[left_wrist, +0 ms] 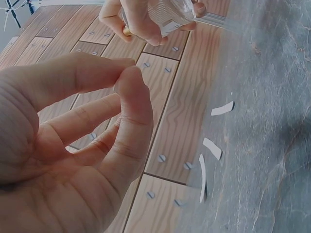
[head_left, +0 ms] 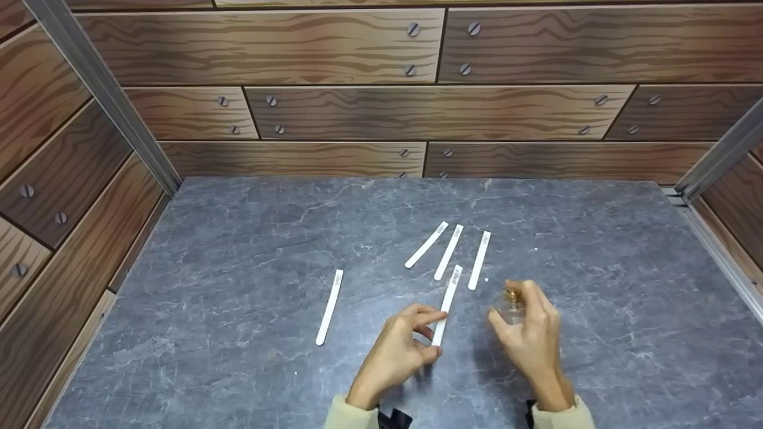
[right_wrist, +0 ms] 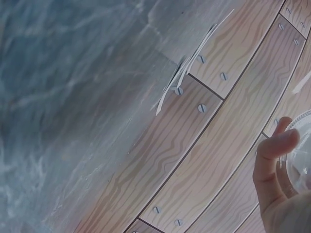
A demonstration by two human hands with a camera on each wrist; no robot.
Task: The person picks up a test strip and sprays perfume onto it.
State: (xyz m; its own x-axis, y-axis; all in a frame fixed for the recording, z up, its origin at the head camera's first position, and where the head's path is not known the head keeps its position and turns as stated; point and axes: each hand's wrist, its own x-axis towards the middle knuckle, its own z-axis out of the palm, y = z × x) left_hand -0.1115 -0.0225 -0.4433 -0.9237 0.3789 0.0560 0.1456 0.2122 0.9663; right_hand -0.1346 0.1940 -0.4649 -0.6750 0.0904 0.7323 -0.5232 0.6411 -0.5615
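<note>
My left hand (head_left: 402, 342) pinches a white paper test strip (head_left: 451, 291) near its lower end, the printed end pointing up and away. In the left wrist view, the thumb and a fingertip (left_wrist: 132, 80) meet, and the held strip does not show there. Just to the right, my right hand (head_left: 533, 333) grips a small clear glass perfume bottle (left_wrist: 170, 14) with ribbed sides. A finger lies at its gold spray neck (head_left: 511, 294). The bottle's round glass base (right_wrist: 302, 162) shows at the edge of the right wrist view.
Beyond the hands lie three more white strips, a left one (head_left: 426, 245), a middle one (head_left: 449, 252) and a right one (head_left: 479, 261). Another strip (head_left: 329, 307) lies apart to the left. The grey marbled table (head_left: 238, 250) meets wood-patterned walls (head_left: 334, 113) at its back and sides.
</note>
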